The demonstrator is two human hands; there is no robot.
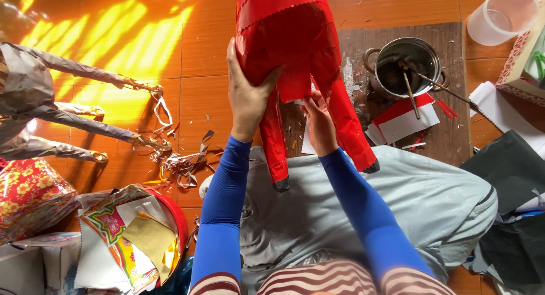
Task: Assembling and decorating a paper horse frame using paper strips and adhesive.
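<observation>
Above my lap I hold a red paper animal figure (289,39) with its legs pointing down toward me. My left hand (245,96) lies spread against its flank, fingers extended and thumb hooked under the belly, bracing it. My right hand (319,122) sits between the legs with fingers pinched together on a flap of red paper. Below lies an orange tiled floor (142,45), sunlit at the left. A metal pot (406,65) with sticks stands on a dark board, beside red-and-white paper strips (404,120). A grey unpapered figure (34,102) lies at left.
</observation>
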